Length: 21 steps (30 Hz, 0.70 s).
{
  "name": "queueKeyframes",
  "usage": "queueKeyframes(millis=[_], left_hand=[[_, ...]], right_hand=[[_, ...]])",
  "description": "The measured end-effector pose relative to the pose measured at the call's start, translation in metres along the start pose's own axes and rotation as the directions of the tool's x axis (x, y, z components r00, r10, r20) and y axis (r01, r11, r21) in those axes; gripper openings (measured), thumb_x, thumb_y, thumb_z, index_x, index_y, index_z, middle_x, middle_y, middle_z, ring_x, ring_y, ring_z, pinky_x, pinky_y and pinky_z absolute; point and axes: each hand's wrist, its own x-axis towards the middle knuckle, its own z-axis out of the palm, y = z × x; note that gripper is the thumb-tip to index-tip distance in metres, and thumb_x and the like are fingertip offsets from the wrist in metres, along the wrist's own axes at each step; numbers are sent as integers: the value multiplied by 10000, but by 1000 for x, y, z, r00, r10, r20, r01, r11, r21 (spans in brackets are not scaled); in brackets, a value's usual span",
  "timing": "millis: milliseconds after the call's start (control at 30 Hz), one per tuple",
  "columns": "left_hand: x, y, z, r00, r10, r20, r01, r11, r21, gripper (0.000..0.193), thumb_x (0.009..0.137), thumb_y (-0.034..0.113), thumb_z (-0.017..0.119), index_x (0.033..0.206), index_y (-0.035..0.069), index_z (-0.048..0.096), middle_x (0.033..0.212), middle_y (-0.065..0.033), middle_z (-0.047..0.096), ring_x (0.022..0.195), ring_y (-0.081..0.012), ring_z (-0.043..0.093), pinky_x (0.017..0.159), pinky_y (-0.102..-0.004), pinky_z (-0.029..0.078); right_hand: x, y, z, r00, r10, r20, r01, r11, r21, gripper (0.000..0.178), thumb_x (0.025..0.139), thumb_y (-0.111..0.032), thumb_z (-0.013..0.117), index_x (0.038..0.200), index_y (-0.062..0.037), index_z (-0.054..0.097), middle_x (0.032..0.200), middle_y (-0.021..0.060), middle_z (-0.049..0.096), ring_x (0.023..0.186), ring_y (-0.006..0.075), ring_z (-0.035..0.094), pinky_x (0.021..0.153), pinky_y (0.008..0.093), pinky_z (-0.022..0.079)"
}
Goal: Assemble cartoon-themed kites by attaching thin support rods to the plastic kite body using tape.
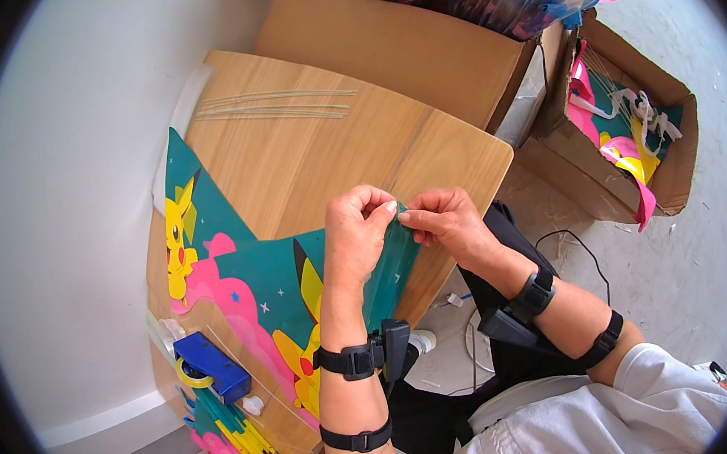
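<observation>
A teal kite sheet (281,259) with pink cloud shapes and yellow cartoon figures lies across the wooden table (323,153). Its right-hand corner is lifted near the table's right side. My left hand (355,232) pinches the upper edge of that corner between thumb and finger. Close beside it, my right hand (449,224) pinches the same corner, its other fingers curled. The thumbs nearly meet, and anything small between the fingertips is hidden. Both wrists wear black straps with small dark devices.
Several thin pale rods (277,106) lie at the table's far side. A blue tape dispenser (212,367) stands at the near left, above a stack of folded printed sheets (248,441). A large cardboard box (384,55) stands behind, and an open box (675,177) holding similar sheets is at right.
</observation>
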Motion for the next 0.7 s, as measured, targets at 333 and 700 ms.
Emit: queueKeyframes(millis=[333, 700], left_hand=[[7, -2, -16, 980, 101, 169, -99, 995, -23, 256, 887, 186, 572, 1002, -38, 613, 883, -83, 630, 870, -155, 561, 789, -283, 449], [1, 13, -12, 980, 50, 195, -52, 999, 2, 121, 775, 77, 680, 789, -9, 596, 698, -16, 576, 675, -81, 502, 626, -237, 427]], right_hand=[[-1, 0, -4, 999, -23, 37, 22, 999, 36, 119, 827, -139, 671, 758, -46, 646, 625, -41, 560, 559, 39, 502, 500, 185, 374], [-7, -9, 5, 997, -54, -54, 56, 998, 28, 87, 823, -85, 665, 803, -8, 632, 661, -27, 567, 546, 44, 489, 480, 190, 387]])
